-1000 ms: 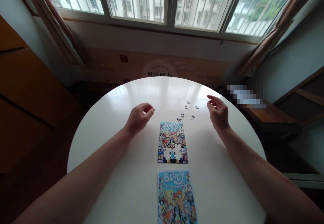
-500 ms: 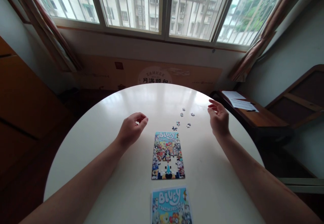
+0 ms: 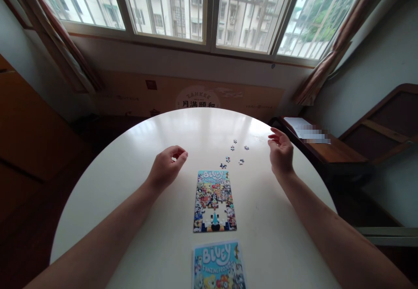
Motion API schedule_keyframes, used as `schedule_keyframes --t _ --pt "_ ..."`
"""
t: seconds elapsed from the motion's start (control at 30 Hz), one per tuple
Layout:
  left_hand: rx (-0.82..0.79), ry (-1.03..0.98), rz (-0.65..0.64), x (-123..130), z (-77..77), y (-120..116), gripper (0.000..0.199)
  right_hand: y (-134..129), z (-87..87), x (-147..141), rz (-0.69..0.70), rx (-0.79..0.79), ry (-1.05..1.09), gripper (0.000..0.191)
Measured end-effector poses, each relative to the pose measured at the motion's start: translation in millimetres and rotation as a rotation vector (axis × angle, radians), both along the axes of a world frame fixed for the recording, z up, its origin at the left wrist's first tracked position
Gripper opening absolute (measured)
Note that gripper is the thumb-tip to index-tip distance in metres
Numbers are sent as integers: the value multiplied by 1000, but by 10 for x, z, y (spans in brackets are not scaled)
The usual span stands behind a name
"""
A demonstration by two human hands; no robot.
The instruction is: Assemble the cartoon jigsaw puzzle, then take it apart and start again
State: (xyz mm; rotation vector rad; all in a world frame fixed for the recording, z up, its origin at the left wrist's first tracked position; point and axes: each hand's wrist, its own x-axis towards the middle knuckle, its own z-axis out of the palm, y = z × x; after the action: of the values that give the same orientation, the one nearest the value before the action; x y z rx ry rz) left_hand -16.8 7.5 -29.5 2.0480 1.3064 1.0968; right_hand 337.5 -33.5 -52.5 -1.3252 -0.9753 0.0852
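White round table [image 3: 114, 193]. Jigsaw [image 3: 214, 189] lies near its middle, mostly filled, gap in the lower part. Matching picture sheet [image 3: 218, 263] just below on the near side, cut off by the view's edge. Six loose pieces [image 3: 241, 162] scattered beyond the jigsaw, between the hands. Left hand [image 3: 167, 165] loosely curled, narrow; cannot tell whether thumb and finger meet. Right hand [image 3: 281, 152] half-open, fingers bent, right of the pieces, apart from them.
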Motion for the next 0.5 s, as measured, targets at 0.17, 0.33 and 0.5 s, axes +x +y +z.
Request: schedule_keyframes --t 0.17,0.33,0.5 --pt "-17 -4 19 -11 -9 13 27 -1 -28 -9 14 -15 69 46" --pt "-56 -29 24 -31 -61 61 26 51 -129 0 20 -54 101 50" --pt "-145 -88 28 -71 -166 151 23 143 -270 -5 51 -107 110 54"
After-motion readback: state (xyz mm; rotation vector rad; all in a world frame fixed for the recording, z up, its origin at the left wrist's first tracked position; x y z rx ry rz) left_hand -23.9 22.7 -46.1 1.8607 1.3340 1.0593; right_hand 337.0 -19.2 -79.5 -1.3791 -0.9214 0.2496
